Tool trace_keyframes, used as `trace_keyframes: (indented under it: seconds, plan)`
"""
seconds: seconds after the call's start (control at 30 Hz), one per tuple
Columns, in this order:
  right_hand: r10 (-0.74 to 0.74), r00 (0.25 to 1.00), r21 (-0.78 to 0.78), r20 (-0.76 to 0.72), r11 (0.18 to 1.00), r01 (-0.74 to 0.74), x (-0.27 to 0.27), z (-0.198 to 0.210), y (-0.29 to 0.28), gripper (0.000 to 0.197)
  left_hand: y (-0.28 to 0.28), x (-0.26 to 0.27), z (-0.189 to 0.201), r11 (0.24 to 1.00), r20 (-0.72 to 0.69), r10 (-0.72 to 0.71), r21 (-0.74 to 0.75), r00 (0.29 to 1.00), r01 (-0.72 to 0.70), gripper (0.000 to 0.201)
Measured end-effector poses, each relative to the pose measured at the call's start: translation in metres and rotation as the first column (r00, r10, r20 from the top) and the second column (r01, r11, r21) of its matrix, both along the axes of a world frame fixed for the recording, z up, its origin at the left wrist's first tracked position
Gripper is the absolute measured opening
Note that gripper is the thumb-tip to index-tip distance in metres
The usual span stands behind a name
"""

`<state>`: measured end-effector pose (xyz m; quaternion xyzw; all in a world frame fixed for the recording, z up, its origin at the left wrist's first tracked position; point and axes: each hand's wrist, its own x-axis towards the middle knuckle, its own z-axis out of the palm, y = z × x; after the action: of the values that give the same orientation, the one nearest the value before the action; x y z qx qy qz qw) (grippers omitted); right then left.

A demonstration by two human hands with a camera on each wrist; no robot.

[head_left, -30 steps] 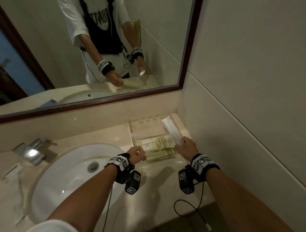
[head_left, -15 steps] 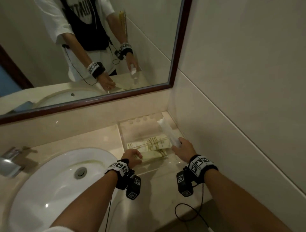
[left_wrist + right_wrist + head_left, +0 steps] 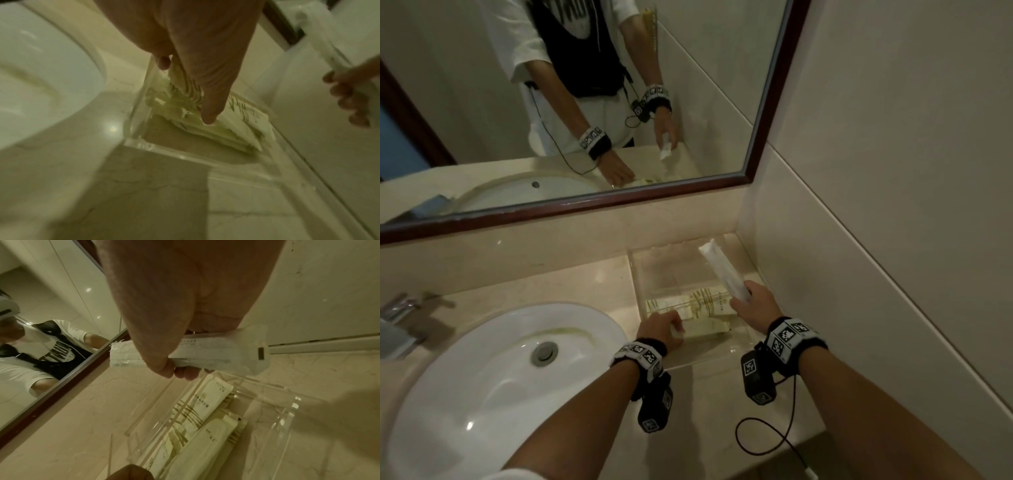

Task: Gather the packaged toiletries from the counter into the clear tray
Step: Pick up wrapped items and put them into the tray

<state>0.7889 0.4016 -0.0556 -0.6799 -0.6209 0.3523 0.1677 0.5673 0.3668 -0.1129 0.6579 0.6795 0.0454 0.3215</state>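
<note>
A clear tray stands in the counter's back right corner. Several cream packets with brown stripes lie stacked inside it. My left hand reaches over the tray's near left side. Its thumb and one straight finger pinch the top cream packet. My right hand grips the lower end of a long white packet. That packet slants up and away above the tray's right half.
A white sink basin takes up the counter's left, with a chrome faucet behind it. A framed mirror hangs over the backsplash. The tiled wall runs close along the tray's right side. Bare counter lies in front of the tray.
My left hand has moved forward from the tray's front edge into the tray, onto the cream packets. The right hand kept hold of the white packet and shifted little. The head view has turned right.
</note>
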Motion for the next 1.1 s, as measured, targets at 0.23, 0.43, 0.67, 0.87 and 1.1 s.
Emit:
trace_keyframes:
  seconds: [0.23,0.43,0.67,0.87,1.1]
  plan:
    - [0.000,1.000,-0.019,0.018,1.000,0.001,0.000,-0.007,0.007,0.017,0.000,0.003,-0.011,0.992,-0.151,-0.095,0.072,0.984,0.106,0.025]
    - [0.016,1.000,-0.026,0.018,1.000,-0.015,-0.002,-0.008,0.009,0.017,0.005,0.005,-0.012,0.982,-0.100,-0.133,0.124,0.986,0.145,0.027]
    - [0.016,1.000,-0.027,-0.007,0.999,-0.016,-0.005,-0.006,0.009,0.019,0.007,0.004,-0.011,0.962,-0.202,-0.192,0.156,0.960,0.225,0.026]
    - [0.019,1.000,-0.011,0.011,1.000,-0.019,-0.010,-0.003,0.005,0.020,0.006,0.005,-0.011,0.955,-0.266,-0.225,0.129,0.937,0.266,0.021]
    - [0.047,0.998,-0.038,0.043,0.998,-0.045,-0.012,-0.002,-0.004,0.023,0.004,0.005,-0.010,0.976,-0.210,-0.194,0.052,0.958,0.209,0.017]
